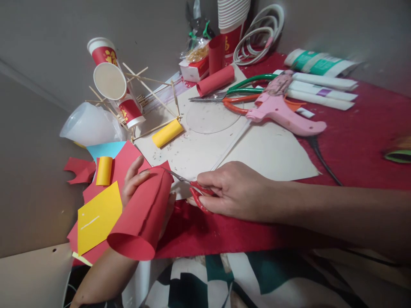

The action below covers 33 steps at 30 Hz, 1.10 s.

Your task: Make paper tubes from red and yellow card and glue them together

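Head view has the right grip (pixel 229 188) closed round the handles of the red-handled scissors (pixel 182 177), whose blades reach the far end of the red paper tube (pixel 144 209). That tube sits just left of the right grip, its near mouth tilted down toward the body. The left grip (pixel 131 184) holds it from behind, fingers showing along its left side and partly hidden by the paper. How far the blades are parted is too small to tell.

For a clean cut, it would seem best to hold the rim firm without squashing the tube, take short snips near the tips, and turn the paper rather than the scissors. The raised seam could catch a blade, and the left fingers should stay clear of the cutting line.

Beyond the grips, a pale sheet (pixel 276 149) on the red-covered counter (pixel 369 149) carries a clear disc (pixel 208 119). Past the right grip lies a pink glue gun (pixel 289 113); left of the left grip, a yellow sheet (pixel 100 218). Farther off, beyond the left grip, stand joined paper cups (pixel 111 81).
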Motion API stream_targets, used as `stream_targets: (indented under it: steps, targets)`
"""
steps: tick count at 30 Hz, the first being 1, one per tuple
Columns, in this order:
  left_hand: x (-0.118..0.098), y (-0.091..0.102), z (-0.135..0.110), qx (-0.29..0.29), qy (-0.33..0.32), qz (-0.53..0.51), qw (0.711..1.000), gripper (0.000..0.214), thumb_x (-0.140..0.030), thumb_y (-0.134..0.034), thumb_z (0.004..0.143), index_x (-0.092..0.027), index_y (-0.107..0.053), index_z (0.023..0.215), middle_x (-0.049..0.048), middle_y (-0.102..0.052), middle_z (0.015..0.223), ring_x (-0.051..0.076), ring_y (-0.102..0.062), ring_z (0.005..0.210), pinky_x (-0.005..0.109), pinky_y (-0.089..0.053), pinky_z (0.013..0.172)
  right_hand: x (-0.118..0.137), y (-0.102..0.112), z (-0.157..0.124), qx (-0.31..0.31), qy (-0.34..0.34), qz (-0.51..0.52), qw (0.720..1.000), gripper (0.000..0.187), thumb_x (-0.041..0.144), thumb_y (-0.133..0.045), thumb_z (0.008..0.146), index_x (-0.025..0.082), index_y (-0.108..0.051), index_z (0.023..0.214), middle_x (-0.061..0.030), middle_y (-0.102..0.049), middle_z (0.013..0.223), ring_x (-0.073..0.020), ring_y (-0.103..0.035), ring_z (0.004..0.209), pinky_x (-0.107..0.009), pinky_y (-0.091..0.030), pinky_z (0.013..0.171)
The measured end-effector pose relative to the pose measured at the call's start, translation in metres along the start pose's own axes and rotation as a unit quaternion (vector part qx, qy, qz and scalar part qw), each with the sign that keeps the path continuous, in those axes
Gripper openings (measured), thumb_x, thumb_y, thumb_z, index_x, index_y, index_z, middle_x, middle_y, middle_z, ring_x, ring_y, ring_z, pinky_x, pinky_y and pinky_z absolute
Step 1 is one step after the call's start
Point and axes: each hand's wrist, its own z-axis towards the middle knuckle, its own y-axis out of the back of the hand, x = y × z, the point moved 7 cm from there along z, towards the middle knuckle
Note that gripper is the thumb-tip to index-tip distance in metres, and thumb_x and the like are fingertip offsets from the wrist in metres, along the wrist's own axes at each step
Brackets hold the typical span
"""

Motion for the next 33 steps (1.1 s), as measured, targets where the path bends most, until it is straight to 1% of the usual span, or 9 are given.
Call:
stream_targets:
  steps: [3,6,9,14,19,21,26,30,33]
  targets:
    - [0.002,0.001,-0.001,-0.002,0.0,-0.01,1.0,0.055,-0.038,-0.076,0.083,-0.028,-0.055,0.133,0.0075,-0.059,0.14,0.03,-0.053,0.139,0.053,-0.041,0.118,0.002,0.0,0.0,-0.007,0.015,0.014,1.0,0.032,0.041,-0.057,0.084,0.021,-0.048,0.062,0.0058,-0.039,0.05,-0.0083,-0.029,0.048,-0.027,-0.021,0.052]
    - [0.003,0.0,-0.001,0.0,0.004,-0.016,1.0,0.055,-0.041,-0.078,0.082,-0.03,-0.055,0.131,0.0073,-0.057,0.143,0.031,-0.051,0.141,0.053,-0.04,0.117,0.003,0.001,-0.001,-0.013,0.013,0.032,0.999,0.032,0.043,-0.06,0.081,0.021,-0.049,0.06,0.0061,-0.04,0.048,-0.0082,-0.03,0.047,-0.025,-0.024,0.051]
    - [-0.001,-0.001,0.001,0.001,-0.013,-0.033,0.999,0.054,-0.036,-0.078,0.082,-0.029,-0.055,0.13,0.0068,-0.059,0.138,0.032,-0.051,0.14,0.052,-0.043,0.115,0.003,0.002,-0.002,-0.018,0.002,0.031,0.999,0.031,0.044,-0.063,0.079,0.021,-0.052,0.06,0.0057,-0.043,0.049,-0.0085,-0.034,0.047,-0.025,-0.026,0.051]
    - [-0.004,-0.001,0.005,0.004,-0.018,-0.042,0.999,0.05,-0.03,-0.078,0.082,-0.028,-0.057,0.127,0.0064,-0.062,0.132,0.029,-0.054,0.137,0.049,-0.043,0.115,0.001,0.002,-0.001,-0.011,-0.017,0.02,1.0,0.034,0.047,-0.062,0.077,0.021,-0.049,0.06,0.0047,-0.047,0.05,-0.0087,-0.037,0.048,-0.025,-0.027,0.052]
    - [0.004,-0.001,0.004,0.014,-0.016,-0.049,0.999,0.052,-0.037,-0.078,0.084,-0.025,-0.056,0.13,0.0103,-0.058,0.141,0.029,-0.054,0.138,0.05,-0.044,0.115,-0.001,0.002,0.0,-0.002,-0.007,0.043,0.999,0.037,0.05,-0.057,0.079,0.021,-0.045,0.059,0.0049,-0.04,0.049,-0.0083,-0.031,0.047,-0.026,-0.024,0.05]
    - [0.007,-0.001,0.004,0.014,-0.021,-0.041,0.999,0.052,-0.04,-0.076,0.085,-0.025,-0.057,0.13,0.0099,-0.06,0.138,0.029,-0.055,0.137,0.051,-0.043,0.116,-0.001,0.002,0.0,0.002,0.002,0.047,0.999,0.035,0.049,-0.055,0.081,0.021,-0.047,0.06,0.0054,-0.037,0.049,-0.0081,-0.028,0.046,-0.026,-0.022,0.05]
    - [0.009,-0.001,0.006,0.013,-0.034,-0.044,0.998,0.054,-0.038,-0.077,0.085,-0.025,-0.056,0.133,0.0082,-0.06,0.137,0.028,-0.054,0.138,0.05,-0.038,0.121,0.0,0.0,-0.001,0.02,0.025,0.05,0.998,0.031,0.044,-0.052,0.084,0.02,-0.05,0.064,0.0056,-0.037,0.051,-0.0079,-0.029,0.048,-0.027,-0.021,0.052]
    - [0.012,-0.001,0.009,0.025,-0.023,-0.068,0.997,0.052,-0.039,-0.076,0.085,-0.03,-0.056,0.133,0.0053,-0.064,0.13,0.028,-0.055,0.138,0.05,-0.043,0.117,-0.002,0.001,0.0,0.018,0.005,0.049,0.999,0.034,0.044,-0.057,0.081,0.02,-0.045,0.06,0.0067,-0.034,0.048,-0.0073,-0.027,0.046,-0.026,-0.021,0.051]
    - [0.014,-0.002,0.011,0.032,-0.022,-0.077,0.996,0.05,-0.041,-0.077,0.085,-0.029,-0.057,0.13,0.0057,-0.065,0.128,0.028,-0.057,0.135,0.052,-0.045,0.116,-0.003,0.001,0.001,0.012,-0.022,0.045,0.999,0.037,0.046,-0.059,0.079,0.021,-0.043,0.058,0.0061,-0.037,0.047,-0.0076,-0.029,0.046,-0.026,-0.023,0.05]
